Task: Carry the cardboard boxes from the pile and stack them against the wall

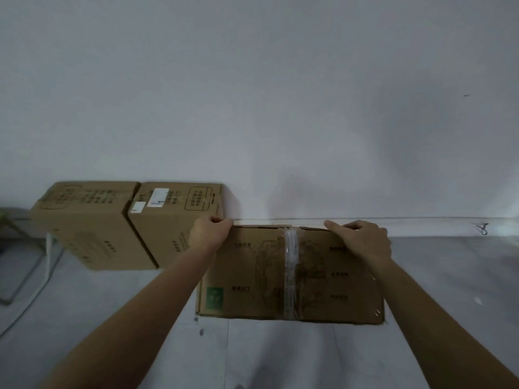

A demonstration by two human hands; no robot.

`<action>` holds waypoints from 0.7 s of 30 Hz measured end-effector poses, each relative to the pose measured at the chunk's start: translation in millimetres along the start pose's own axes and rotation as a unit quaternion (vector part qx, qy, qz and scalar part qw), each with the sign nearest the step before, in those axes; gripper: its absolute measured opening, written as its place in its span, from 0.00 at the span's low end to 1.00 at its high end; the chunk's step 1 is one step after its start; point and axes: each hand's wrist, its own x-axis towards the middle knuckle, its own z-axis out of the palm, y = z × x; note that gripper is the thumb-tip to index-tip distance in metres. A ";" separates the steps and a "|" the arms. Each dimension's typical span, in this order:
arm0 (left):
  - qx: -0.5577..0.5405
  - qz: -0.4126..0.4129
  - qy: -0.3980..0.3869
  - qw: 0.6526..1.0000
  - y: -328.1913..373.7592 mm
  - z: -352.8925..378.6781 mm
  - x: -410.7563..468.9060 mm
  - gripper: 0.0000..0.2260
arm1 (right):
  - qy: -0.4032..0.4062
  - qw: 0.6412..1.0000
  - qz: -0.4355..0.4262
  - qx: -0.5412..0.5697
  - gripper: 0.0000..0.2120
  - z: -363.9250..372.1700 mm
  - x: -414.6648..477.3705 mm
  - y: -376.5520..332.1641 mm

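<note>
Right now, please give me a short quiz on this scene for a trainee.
1. True or false: the left hand and the right hand both grip the far edge of the wide brown cardboard box.
2. The tall brown cardboard box with white labels stands: A) beside another tall cardboard box; B) on top of it; C) alone.
3. Fill in: the green square label sits at the wide box's near-____ corner.
Key: 1 true; 2 A; 3 left.

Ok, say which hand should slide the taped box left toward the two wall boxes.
Right. The right hand grips the taped box on its open side; the left hand sits at the corner nearest the two boxes and could get pinched.
</note>
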 end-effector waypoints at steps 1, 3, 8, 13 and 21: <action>0.007 -0.005 -0.010 1.000 6.7 8.4 27.3 0.09 | 0.001 1.000 0.014 -0.002 0.33 8.0 23.7 -6.3; 0.017 -0.018 -0.030 0.999 14.9 21.5 59.8 0.09 | -0.009 0.999 0.032 -0.006 0.30 18.5 53.4 -9.1; 0.024 -0.072 -0.066 0.995 19.4 75.1 151.6 0.11 | -0.037 0.997 0.067 -0.029 0.25 52.9 153.9 -6.2; 0.033 -0.124 -0.034 0.991 15.4 143.6 237.4 0.09 | -0.098 0.989 0.092 -0.054 0.26 100.0 270.4 4.9; 0.077 -0.194 -0.013 0.978 -43.5 240.2 384.5 0.07 | -0.157 0.977 0.129 -0.064 0.22 212.1 423.3 37.6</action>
